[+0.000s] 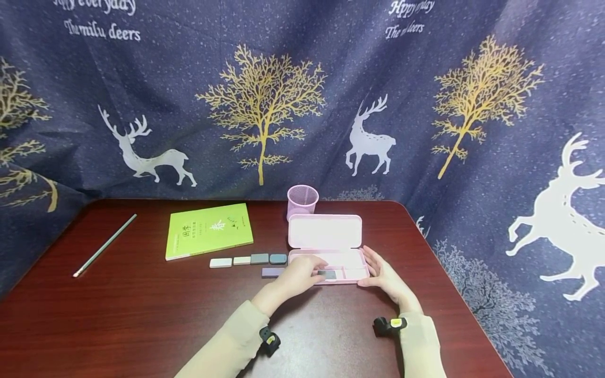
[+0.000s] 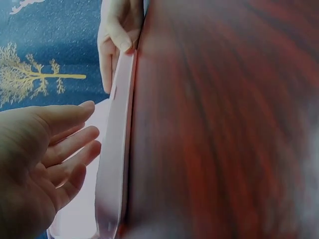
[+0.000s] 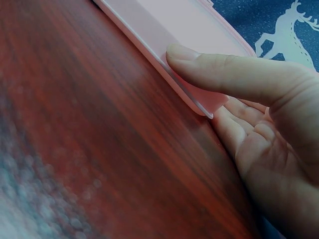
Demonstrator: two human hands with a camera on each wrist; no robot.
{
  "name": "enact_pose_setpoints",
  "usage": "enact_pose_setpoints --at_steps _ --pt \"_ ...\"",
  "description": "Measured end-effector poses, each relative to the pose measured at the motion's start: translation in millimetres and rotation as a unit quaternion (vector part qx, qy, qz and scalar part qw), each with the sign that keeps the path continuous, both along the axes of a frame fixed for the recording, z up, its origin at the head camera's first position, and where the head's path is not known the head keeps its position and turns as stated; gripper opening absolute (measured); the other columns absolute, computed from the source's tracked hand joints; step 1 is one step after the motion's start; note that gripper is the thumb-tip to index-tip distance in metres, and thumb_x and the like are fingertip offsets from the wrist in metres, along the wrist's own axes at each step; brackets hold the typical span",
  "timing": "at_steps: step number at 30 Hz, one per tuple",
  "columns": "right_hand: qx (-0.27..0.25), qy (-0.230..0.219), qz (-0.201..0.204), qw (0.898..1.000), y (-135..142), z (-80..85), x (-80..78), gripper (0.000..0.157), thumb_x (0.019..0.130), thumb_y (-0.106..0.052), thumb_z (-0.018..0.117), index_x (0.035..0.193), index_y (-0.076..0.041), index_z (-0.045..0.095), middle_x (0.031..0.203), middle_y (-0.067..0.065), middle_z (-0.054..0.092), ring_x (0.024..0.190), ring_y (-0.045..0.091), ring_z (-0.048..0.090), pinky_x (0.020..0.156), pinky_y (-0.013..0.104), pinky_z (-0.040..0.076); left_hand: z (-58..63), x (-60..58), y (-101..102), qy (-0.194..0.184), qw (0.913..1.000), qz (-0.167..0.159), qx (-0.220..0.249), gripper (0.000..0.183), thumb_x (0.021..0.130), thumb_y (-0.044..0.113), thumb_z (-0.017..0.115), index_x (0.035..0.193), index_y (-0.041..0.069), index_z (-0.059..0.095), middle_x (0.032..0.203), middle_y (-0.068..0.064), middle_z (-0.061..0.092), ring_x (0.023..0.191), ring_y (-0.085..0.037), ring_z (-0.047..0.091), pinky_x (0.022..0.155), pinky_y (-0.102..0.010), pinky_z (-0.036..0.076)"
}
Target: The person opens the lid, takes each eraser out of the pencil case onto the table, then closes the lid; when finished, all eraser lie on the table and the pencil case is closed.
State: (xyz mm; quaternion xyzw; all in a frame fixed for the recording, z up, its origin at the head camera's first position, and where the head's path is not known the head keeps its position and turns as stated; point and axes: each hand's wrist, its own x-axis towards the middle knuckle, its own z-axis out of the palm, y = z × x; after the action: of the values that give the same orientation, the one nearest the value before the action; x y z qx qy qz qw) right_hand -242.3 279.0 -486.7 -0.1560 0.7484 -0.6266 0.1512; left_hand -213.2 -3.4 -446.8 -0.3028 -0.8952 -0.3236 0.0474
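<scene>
A pink pencil case [image 1: 356, 274] lies open on the table, its lid [image 1: 325, 231] tipped back toward the rear. My left hand [image 1: 301, 274] is over the left half of the case, and a dark grey eraser [image 1: 327, 274] lies in a front compartment just by its fingertips. In the left wrist view the fingers [image 2: 75, 144] are loosely bent with nothing between them. My right hand [image 1: 385, 275] holds the right end of the case. Its thumb [image 3: 194, 59] lies over the front rim, while the other fingers are against the end, partly hidden.
Left of the case lie several erasers: white [image 1: 220, 262], cream [image 1: 242, 260], grey [image 1: 259, 259], blue [image 1: 278, 259] and purple [image 1: 272, 272]. A green book [image 1: 210, 231] and a pencil [image 1: 105, 245] are farther left. Behind the lid stands a pink mesh pen holder [image 1: 301, 202].
</scene>
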Motion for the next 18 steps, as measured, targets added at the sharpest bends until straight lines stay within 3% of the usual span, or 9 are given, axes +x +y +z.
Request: enact_pose_setpoints --at_steps 8,18 --pt "0.004 -0.001 -0.002 1.000 1.2 -1.3 -0.2 0.102 0.077 0.006 0.075 0.155 0.002 0.010 0.160 0.027 0.012 0.149 0.039 0.010 0.101 0.005 0.034 6.3 2.7 10.5 -0.006 0.9979 -0.001 -0.064 0.031 0.086 0.018 0.073 0.115 0.005 0.070 0.111 -0.006 0.073 0.107 -0.020 0.068 0.094 -0.032 0.053" --pt "0.005 0.002 -0.001 1.000 1.5 -0.1 0.0 0.102 0.077 0.005 0.076 0.155 0.002 0.010 0.160 0.027 0.013 0.149 0.039 0.010 0.101 0.005 0.033 10.0 4.1 19.5 -0.031 0.9937 0.014 -0.107 0.033 0.086 0.025 0.074 0.114 0.007 0.071 0.109 -0.003 0.074 0.107 -0.018 0.068 0.093 -0.030 0.053"
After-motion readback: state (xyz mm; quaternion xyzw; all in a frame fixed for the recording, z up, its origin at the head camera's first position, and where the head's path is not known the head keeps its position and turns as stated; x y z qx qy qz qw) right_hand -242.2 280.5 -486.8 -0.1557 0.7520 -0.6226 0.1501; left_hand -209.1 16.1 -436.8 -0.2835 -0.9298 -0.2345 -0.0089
